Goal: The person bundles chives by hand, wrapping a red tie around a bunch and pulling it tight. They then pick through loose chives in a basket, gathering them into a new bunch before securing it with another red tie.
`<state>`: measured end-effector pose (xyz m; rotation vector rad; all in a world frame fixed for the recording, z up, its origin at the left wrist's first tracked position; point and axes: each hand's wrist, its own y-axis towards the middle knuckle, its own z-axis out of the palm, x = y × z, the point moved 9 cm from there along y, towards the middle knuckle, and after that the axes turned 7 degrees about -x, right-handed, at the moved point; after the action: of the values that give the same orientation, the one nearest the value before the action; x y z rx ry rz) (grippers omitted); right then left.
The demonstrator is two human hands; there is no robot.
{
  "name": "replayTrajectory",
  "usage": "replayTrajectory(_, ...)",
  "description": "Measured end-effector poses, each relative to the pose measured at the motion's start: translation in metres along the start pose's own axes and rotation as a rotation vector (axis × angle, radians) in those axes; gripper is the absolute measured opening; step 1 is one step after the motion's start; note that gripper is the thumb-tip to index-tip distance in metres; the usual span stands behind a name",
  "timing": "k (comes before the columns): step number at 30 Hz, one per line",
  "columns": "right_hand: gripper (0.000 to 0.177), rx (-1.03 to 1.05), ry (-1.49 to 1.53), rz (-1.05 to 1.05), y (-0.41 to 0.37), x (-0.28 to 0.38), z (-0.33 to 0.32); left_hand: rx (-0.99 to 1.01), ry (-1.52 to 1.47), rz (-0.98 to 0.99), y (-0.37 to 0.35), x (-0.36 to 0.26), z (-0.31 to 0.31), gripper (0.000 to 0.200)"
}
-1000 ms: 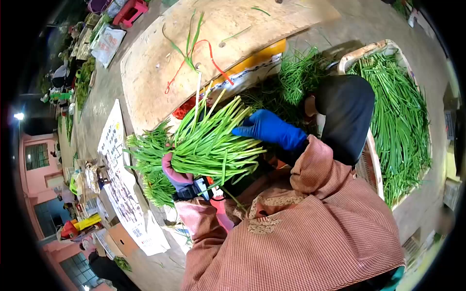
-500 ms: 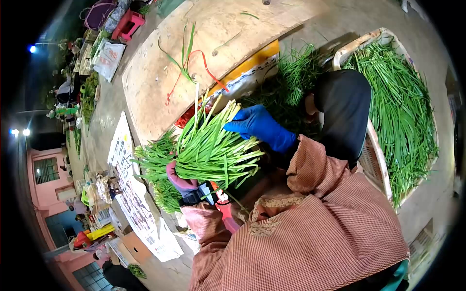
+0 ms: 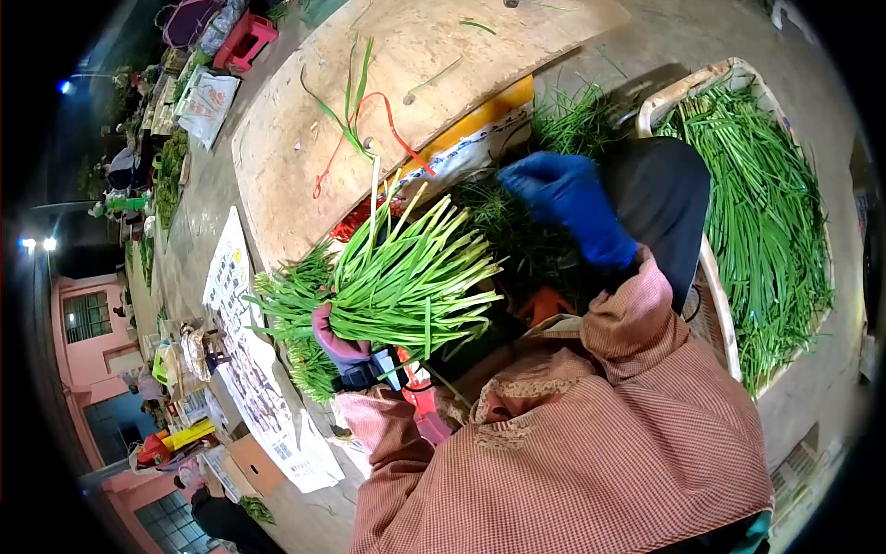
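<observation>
My left hand (image 3: pixel 340 342), in a purple-pink glove, is closed round a thick bunch of garlic chives (image 3: pixel 406 286). The pale cut ends of the bunch fan out up and to the right. In a blue glove, my right hand (image 3: pixel 558 194) is apart from the bunch, above loose dark greens (image 3: pixel 508 226) near my knee. Motion blurs its fingers, and I cannot make out anything in them. A few long leaves (image 3: pixel 355 102) and a red tie (image 3: pixel 392 129) lie on the wooden board (image 3: pixel 286 185) beyond the bunch.
A pale basket (image 3: pixel 724 323) heaped with long green chives (image 3: pixel 743 222) stands at the right, beside my leg (image 3: pixel 660 198). A printed white sheet (image 3: pixel 268 397) lies on the ground at left. Farther off are a pink stool (image 3: pixel 246 41), a plastic bag (image 3: pixel 208 106) and other people's goods.
My right hand has left the cut ends of the bunch and moved right, towards my knee. My left hand keeps the bunch in nearly the same place.
</observation>
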<state>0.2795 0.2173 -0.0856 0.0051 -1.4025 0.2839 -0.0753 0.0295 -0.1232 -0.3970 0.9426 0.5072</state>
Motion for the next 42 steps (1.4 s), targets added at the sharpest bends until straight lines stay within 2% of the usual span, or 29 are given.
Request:
replayTrajectory(2, 0.021, 0.216, -0.213, -0.246, -0.004, 0.009, 0.047, 0.013, 0.142, 0.174, 0.000, -0.007, -0.005, 0.031)
replayTrajectory(3, 0.021, 0.217, -0.210, -0.247, -0.001, 0.002, 0.056, 0.040, 0.217, 0.250, 0.001, -0.012, -0.007, 0.030)
replayTrajectory(5, 0.029, 0.523, -0.906, -0.499, -0.013, -0.013, 0.100, 0.016, 0.210, 0.260, 0.000, -0.015, 0.000, 0.027)
replayTrajectory(6, 0.029, 0.528, -0.906, -0.501, -0.012, -0.018, 0.105, -0.010, 0.201, 0.268, 0.000, -0.018, 0.002, 0.025)
replayTrajectory(7, 0.029, 0.624, -0.828, -0.351, -0.013, -0.033, 0.111, -0.016, 0.200, 0.270, 0.000, -0.021, -0.001, 0.025)
replayTrajectory(8, 0.030, 0.716, -0.747, -0.198, -0.017, -0.047, 0.115, 0.066, 0.079, 0.127, 0.001, -0.014, 0.001, 0.024)
replayTrajectory(9, 0.030, 0.723, -0.749, -0.195, -0.020, -0.050, 0.115, 0.147, -0.045, -0.016, 0.000, -0.005, 0.004, 0.023)
replayTrajectory(10, 0.028, 0.711, -0.625, -0.132, -0.023, -0.051, 0.113, -0.085, 0.126, 0.112, 0.002, -0.009, -0.019, 0.023)
replayTrajectory(12, 0.020, 0.594, -0.352, -0.015, -0.026, -0.053, 0.103, 0.023, 0.030, 0.048, 0.004, -0.003, -0.017, 0.021)
replayTrajectory(13, 0.020, 0.598, -0.358, -0.016, -0.031, -0.052, 0.102, 0.054, -0.005, 0.019, 0.002, -0.002, -0.012, 0.018)
replayTrajectory(15, 0.011, 0.390, 0.074, 0.270, -0.034, -0.057, 0.090, 0.017, 0.215, 0.175, 0.002, -0.006, -0.018, 0.011)
replayTrajectory(16, 0.011, 0.341, 0.074, 0.251, -0.035, -0.052, 0.087, -0.051, 0.377, 0.285, -0.003, -0.012, -0.008, 0.006)
replayTrajectory(17, 0.011, 0.346, 0.072, 0.248, -0.037, -0.052, 0.088, -0.011, 0.280, 0.280, -0.003, -0.010, -0.004, 0.007)
replayTrajectory(19, 0.011, 0.184, 0.092, 0.202, -0.033, -0.049, 0.072, -0.079, 0.531, 0.351, -0.007, -0.014, 0.000, 0.007)
replayTrajectory(20, 0.011, 0.104, 0.067, 0.230, -0.028, -0.045, 0.058, -0.098, 0.549, 0.312, -0.006, -0.014, -0.009, 0.007)
replayTrajectory(21, 0.011, 0.110, 0.066, 0.226, -0.022, -0.040, 0.043, -0.101, 0.547, 0.317, -0.006, -0.015, -0.014, 0.007)
replayTrajectory(23, 0.012, 0.003, 0.013, 0.078, -0.003, -0.018, 0.004, -0.077, 0.361, 0.274, -0.004, -0.015, -0.011, 0.007)
replayTrajectory(27, 0.019, 0.147, -0.231, -0.023, 0.006, 0.004, 0.043, 0.023, 0.399, 0.354, -0.010, -0.029, 0.019, 0.011)
replayTrajectory(29, 0.028, 0.491, -0.552, 0.034, -0.004, -0.013, 0.098, -0.002, -0.169, -0.106, -0.002, -0.006, 0.019, 0.017)
replayTrajectory(31, 0.048, 0.596, -1.068, -0.420, -0.005, -0.020, 0.133, 0.041, -0.110, -0.065, -0.003, -0.007, 0.025, 0.024)
replayTrajectory(32, 0.057, 0.650, -1.014, -0.365, -0.006, -0.032, 0.141, -0.026, -0.042, -0.004, -0.003, -0.010, 0.014, 0.026)
replayTrajectory(33, 0.050, 0.685, -1.011, -0.384, -0.010, -0.038, 0.146, -0.095, 0.024, 0.059, -0.002, -0.013, 0.003, 0.029)
replayTrajectory(35, 0.041, 0.705, -0.949, -0.366, -0.016, -0.054, 0.151, -0.067, 0.056, 0.067, -0.004, -0.016, 0.006, 0.030)
replayTrajectory(37, 0.035, 0.698, -1.000, -0.334, -0.016, -0.067, 0.144, 0.040, -0.130, -0.110, -0.006, -0.008, 0.018, 0.020)
replayTrajectory(38, 0.030, 0.679, -1.048, -0.309, -0.015, -0.071, 0.137, 0.150, -0.153, -0.125, -0.009, -0.011, 0.026, 0.016)
replayTrajectory(39, 0.028, 0.664, -1.124, -0.222, -0.012, -0.079, 0.124, -0.007, -0.006, 0.003, -0.006, -0.012, -0.006, 0.019)
replayTrajectory(41, 0.026, 0.637, -1.215, -0.119, 0.000, -0.096, 0.086, 0.043, 0.084, 0.137, -0.010, -0.021, -0.009, 0.021)
replayTrajectory(42, 0.026, 0.630, -1.231, -0.102, 0.003, -0.107, 0.064, -0.167, 0.056, 0.099, -0.015, -0.026, 0.003, 0.020)
